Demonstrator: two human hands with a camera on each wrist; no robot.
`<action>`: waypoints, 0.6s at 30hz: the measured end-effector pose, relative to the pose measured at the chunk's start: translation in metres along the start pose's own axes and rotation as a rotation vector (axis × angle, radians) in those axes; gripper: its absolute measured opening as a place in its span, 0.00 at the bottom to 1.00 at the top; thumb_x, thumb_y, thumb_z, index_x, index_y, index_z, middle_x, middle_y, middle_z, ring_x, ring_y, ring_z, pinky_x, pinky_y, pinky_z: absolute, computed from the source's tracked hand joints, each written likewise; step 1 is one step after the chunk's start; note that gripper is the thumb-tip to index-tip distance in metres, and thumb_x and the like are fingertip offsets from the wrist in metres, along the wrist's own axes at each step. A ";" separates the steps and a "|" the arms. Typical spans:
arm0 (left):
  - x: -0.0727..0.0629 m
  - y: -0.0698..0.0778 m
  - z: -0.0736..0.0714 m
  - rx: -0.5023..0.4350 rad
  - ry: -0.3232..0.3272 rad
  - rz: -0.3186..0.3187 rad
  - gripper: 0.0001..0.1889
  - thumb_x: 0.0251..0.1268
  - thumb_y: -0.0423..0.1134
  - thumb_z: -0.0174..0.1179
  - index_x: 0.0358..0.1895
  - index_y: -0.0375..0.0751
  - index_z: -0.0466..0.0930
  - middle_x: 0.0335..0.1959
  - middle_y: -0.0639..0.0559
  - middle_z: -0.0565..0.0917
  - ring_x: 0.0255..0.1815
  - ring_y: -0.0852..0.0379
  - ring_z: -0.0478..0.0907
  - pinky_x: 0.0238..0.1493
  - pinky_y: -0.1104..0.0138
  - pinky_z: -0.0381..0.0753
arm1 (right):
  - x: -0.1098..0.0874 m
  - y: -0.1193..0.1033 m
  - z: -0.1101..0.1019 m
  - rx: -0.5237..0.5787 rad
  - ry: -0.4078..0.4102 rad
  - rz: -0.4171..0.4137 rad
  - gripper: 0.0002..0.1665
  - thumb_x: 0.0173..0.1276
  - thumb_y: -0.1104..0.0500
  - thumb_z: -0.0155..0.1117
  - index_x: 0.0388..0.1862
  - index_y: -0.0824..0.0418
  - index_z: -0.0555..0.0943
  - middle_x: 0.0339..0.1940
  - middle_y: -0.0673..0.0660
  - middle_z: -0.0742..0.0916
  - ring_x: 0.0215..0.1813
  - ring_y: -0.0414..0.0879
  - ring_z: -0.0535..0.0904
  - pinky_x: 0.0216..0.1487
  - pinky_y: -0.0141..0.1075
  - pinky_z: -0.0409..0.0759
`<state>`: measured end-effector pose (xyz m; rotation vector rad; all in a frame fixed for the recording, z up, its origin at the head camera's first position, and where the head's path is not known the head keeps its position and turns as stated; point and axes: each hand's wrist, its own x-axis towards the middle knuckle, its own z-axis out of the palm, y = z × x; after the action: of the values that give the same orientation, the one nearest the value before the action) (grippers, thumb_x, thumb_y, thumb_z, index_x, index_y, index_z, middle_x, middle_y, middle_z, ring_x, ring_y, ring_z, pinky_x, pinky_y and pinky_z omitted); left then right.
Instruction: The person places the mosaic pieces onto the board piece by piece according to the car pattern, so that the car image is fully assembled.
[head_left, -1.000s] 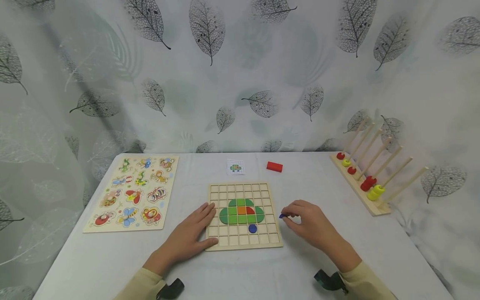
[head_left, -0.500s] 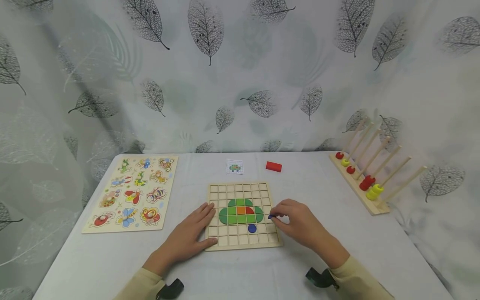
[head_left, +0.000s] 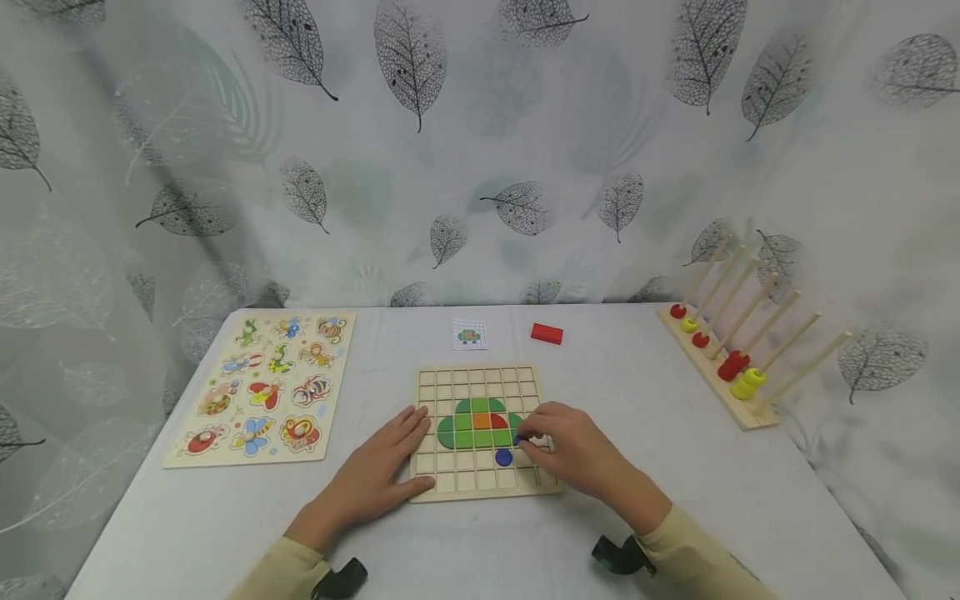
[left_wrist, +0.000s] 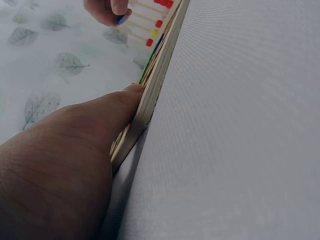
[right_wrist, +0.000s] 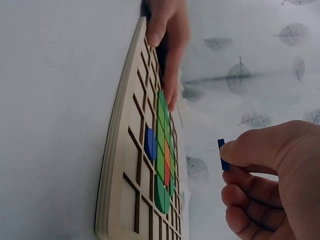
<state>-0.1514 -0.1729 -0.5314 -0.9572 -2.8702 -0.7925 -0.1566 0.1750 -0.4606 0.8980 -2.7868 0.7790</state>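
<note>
My left hand point(head_left: 375, 467) rests with extended fingers along the left side of a wooden grid board point(head_left: 467, 480). In the board's cells lie green pieces point(head_left: 465, 438) in a rounded shape, with an orange square point(head_left: 481, 421) and a red piece point(head_left: 499, 421) among them. Just below the green shape sits a round blue shape point(head_left: 503, 457). My right hand point(head_left: 577, 450) pinches a small flat blue piece point(right_wrist: 223, 155) between thumb and index finger, above the board's right half. Seen from the right wrist, that piece is held on edge, clear of the board.
Behind the board lie a small picture card point(head_left: 469, 335) and a red block point(head_left: 547, 333). An insect puzzle board point(head_left: 337, 417) is at the left. On the right stands a wooden peg rack point(head_left: 738, 408) with red and yellow beads, its tall pegs leaning in view.
My right hand has moved left with the blue piece, from beside the board's right edge to over its right columns. My left hand has stayed in place.
</note>
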 end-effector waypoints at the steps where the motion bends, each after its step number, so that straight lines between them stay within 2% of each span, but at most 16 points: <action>1: 0.000 0.000 0.000 0.002 -0.002 0.000 0.48 0.74 0.64 0.65 0.85 0.37 0.63 0.88 0.47 0.59 0.89 0.44 0.50 0.82 0.44 0.61 | 0.001 -0.001 0.002 0.009 -0.004 -0.005 0.09 0.66 0.62 0.83 0.42 0.52 0.92 0.40 0.42 0.87 0.43 0.37 0.81 0.46 0.36 0.88; 5: 0.000 0.000 0.000 0.000 -0.009 -0.005 0.48 0.74 0.65 0.65 0.86 0.38 0.62 0.89 0.48 0.57 0.89 0.46 0.49 0.83 0.45 0.59 | 0.003 -0.003 0.007 0.043 -0.011 -0.013 0.09 0.66 0.63 0.83 0.43 0.53 0.91 0.40 0.43 0.87 0.44 0.37 0.82 0.47 0.37 0.89; 15: 0.000 -0.002 0.002 0.007 -0.003 0.000 0.48 0.75 0.67 0.63 0.86 0.38 0.63 0.89 0.49 0.58 0.89 0.46 0.49 0.83 0.45 0.59 | 0.008 -0.009 0.019 0.028 -0.043 0.029 0.07 0.68 0.59 0.82 0.43 0.51 0.92 0.39 0.42 0.86 0.45 0.35 0.83 0.49 0.33 0.87; 18: 0.000 -0.002 0.003 0.004 -0.002 -0.004 0.48 0.75 0.66 0.63 0.86 0.38 0.63 0.89 0.49 0.58 0.89 0.45 0.50 0.83 0.45 0.60 | 0.010 -0.009 0.025 0.047 -0.049 0.007 0.07 0.69 0.59 0.81 0.44 0.52 0.92 0.39 0.43 0.87 0.45 0.35 0.83 0.50 0.33 0.87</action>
<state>-0.1522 -0.1733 -0.5347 -0.9530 -2.8755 -0.7855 -0.1584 0.1506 -0.4751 0.9271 -2.8263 0.8386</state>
